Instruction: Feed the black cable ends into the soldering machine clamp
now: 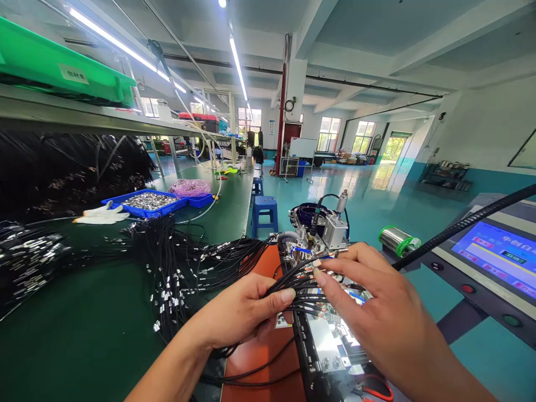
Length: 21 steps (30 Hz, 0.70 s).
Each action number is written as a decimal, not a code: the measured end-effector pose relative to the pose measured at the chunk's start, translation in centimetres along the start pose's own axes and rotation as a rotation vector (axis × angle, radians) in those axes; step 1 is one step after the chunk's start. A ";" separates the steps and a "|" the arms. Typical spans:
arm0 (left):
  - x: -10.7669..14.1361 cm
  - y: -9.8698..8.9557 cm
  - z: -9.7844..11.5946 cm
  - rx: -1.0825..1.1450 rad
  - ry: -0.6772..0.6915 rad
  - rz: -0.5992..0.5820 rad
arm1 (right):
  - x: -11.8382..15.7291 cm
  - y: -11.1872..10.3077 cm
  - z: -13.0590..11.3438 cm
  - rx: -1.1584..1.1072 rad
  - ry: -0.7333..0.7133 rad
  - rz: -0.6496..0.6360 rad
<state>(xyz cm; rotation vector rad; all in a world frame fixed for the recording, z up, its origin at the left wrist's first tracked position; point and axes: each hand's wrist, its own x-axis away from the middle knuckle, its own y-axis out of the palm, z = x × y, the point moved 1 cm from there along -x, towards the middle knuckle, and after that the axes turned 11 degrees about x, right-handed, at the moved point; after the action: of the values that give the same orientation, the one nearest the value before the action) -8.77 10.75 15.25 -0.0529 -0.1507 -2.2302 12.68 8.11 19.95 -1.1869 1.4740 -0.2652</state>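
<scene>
My left hand (255,307) is closed around a bundle of black cables (288,279), its thumb lying across them. The cable ends fan out to the right, over a metal machine (330,340). My right hand (377,296) is at those ends, thumb and index finger close together at the tip of a cable; whether they pinch it is too small to tell. More black cables with silvery metal ends (170,290) lie on the green table to the left. An orange-brown board (268,357) is beneath my left hand.
A blue tray (157,211) of small metal parts, a white glove (100,214) and a pink bag (190,187) lie on the table. Right of the machine are a wire spool (396,240) and a control screen (498,251). Red-handled scissors (377,388) lie in front.
</scene>
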 end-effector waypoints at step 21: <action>0.3 0.1 0.0 -0.099 -0.017 0.028 | -0.4 0.6 -0.1 -0.156 0.020 -0.216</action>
<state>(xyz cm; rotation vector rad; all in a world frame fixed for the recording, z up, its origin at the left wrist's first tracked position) -8.85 10.48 15.27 -0.1272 -0.0484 -2.2088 12.19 8.66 19.81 -1.4760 1.4043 -0.3135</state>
